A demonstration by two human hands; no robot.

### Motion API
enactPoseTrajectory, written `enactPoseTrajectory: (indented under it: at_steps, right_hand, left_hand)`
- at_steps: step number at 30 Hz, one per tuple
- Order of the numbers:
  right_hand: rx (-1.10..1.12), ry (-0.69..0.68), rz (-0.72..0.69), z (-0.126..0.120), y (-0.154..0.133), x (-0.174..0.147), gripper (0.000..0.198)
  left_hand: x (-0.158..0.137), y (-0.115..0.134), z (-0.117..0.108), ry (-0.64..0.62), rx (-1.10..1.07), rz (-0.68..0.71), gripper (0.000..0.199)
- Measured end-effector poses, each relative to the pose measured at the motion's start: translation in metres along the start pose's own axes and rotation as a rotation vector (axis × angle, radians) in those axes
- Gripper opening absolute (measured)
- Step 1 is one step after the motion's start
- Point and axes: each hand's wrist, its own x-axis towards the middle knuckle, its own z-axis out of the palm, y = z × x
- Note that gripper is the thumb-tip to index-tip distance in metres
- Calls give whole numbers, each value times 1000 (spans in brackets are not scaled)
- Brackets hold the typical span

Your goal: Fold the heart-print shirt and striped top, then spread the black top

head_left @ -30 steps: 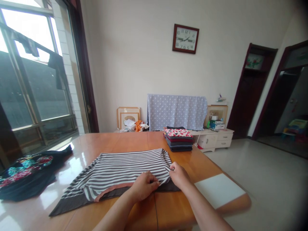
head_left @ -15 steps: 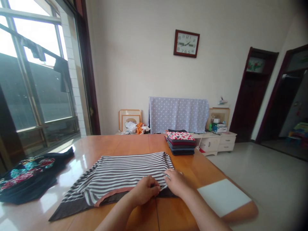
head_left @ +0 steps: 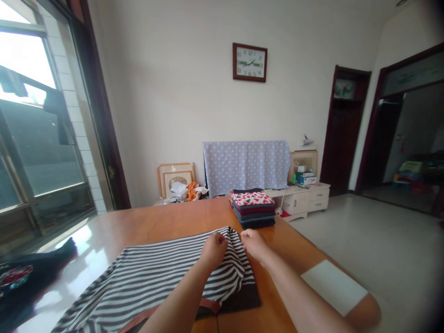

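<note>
A grey-and-white striped garment [head_left: 156,277] with an orange-trimmed edge lies spread on the wooden table [head_left: 166,222]. My left hand [head_left: 214,247] pinches its far right corner, fingers closed on the fabric. Just to the right, my right hand [head_left: 253,243] rests at the same far corner, fingers curled and touching the cloth's edge. Both forearms reach over the garment's near right part.
A stack of folded clothes [head_left: 252,208] with a red-and-white top piece sits at the table's far right. A dark flowered garment [head_left: 24,277] lies at the left. A white sheet [head_left: 333,286] lies near the right edge. A cloth-covered object [head_left: 246,165] and low cabinet [head_left: 305,199] stand behind.
Both hands moved from the garment's near right edge to its far right corner. The camera turned right and came closer, so the garment sits lower in view.
</note>
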Motion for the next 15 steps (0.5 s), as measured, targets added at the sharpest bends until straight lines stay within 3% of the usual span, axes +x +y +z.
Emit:
enactPoseTrajectory:
  at_steps: [5, 8, 12, 15]
  right_hand:
    - [116, -11, 109, 3, 2, 28, 19]
    - [144, -20, 136, 6, 1, 39, 16]
    - [121, -24, 144, 11, 2, 53, 14]
    - [70, 19, 108, 14, 5, 63, 12]
  left_hand:
    - [27, 2, 25, 25, 231, -62, 41]
    - [39, 3, 33, -1, 311, -141, 39]
    - [52, -1, 33, -8, 58, -315, 15]
    - [58, -8, 27, -13, -120, -364, 16]
